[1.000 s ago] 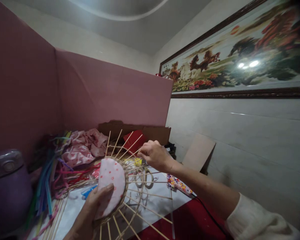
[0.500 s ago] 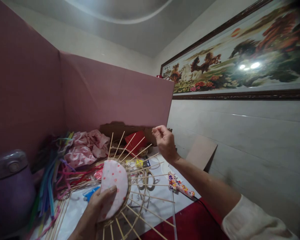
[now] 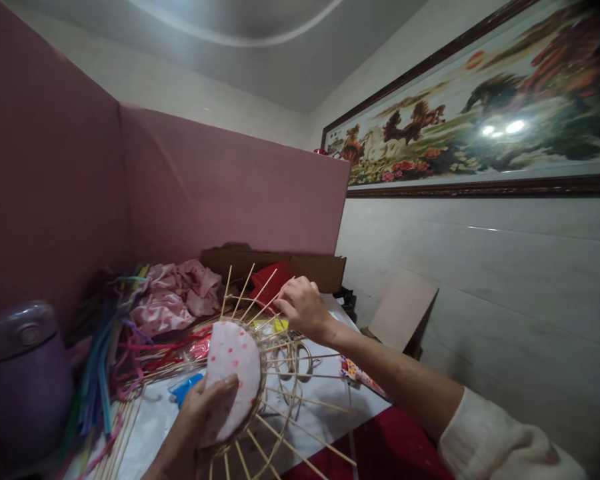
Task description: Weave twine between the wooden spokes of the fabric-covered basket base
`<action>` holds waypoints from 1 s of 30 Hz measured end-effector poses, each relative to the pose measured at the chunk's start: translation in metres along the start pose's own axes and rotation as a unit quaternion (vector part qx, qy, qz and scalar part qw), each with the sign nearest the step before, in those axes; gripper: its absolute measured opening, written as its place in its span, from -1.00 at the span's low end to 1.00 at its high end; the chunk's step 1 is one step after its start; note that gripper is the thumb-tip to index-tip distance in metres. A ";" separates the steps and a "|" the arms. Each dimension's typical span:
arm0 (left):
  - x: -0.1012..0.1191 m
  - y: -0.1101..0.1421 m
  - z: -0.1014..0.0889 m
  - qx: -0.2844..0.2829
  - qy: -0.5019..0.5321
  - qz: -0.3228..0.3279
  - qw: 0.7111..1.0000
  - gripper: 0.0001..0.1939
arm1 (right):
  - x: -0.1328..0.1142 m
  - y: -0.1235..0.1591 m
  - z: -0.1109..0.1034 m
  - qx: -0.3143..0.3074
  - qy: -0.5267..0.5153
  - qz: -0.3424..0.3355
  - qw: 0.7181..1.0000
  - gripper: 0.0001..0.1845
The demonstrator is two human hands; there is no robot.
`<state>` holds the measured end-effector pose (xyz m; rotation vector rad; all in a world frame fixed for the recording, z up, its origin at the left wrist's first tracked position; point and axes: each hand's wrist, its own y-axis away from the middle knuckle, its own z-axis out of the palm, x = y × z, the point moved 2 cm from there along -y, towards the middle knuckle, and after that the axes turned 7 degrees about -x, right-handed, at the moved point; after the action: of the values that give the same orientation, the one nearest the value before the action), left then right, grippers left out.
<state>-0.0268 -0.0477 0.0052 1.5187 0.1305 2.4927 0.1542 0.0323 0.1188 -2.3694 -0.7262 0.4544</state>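
Observation:
My left hand (image 3: 197,413) grips a half-round woven basket piece (image 3: 235,370), covered with white fabric with red dots; the thumb presses on the fabric. Thin pale sticks (image 3: 307,400) fan out from its curved rim, and a loose strand (image 3: 289,427) arcs across several of them. My right hand (image 3: 304,308) is at the upper right sticks, fingers closed together near the stick tips. What they pinch is hidden. Scissors (image 3: 304,363) with gold handles lie behind the sticks. Partly hidden by my right forearm is a flower-patterned glue gun (image 3: 350,370).
Coloured strips (image 3: 97,373) and crumpled pink fabric (image 3: 177,297) lie at the left, beside a purple lidded appliance (image 3: 25,387). A blue item (image 3: 186,388) rests on the white tabletop (image 3: 150,417). Cardboard (image 3: 320,270) stands behind, and a board (image 3: 403,310) leans against the wall.
My right hand has come down and left, from above the sticks to the upper right stick tips. My left hand and the woven piece have shifted slightly right.

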 end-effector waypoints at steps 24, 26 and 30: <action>0.002 0.000 0.002 0.017 0.037 0.010 0.999 -0.63 | 0.023 -0.014 -0.065 0.304 -0.239 0.078 0.919 -0.58; 0.005 0.002 0.002 0.016 0.040 0.012 0.999 -0.63 | 0.020 -0.012 -0.065 0.284 -0.258 0.069 0.921 -0.56; 0.010 0.004 0.002 0.011 0.042 0.012 0.999 -0.62 | 0.019 -0.003 -0.064 0.248 -0.309 0.062 0.916 -0.54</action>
<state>-0.0296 -0.0493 0.0153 1.4315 0.1562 2.5838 0.1982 0.0170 0.1665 -1.7861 -0.6254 1.3145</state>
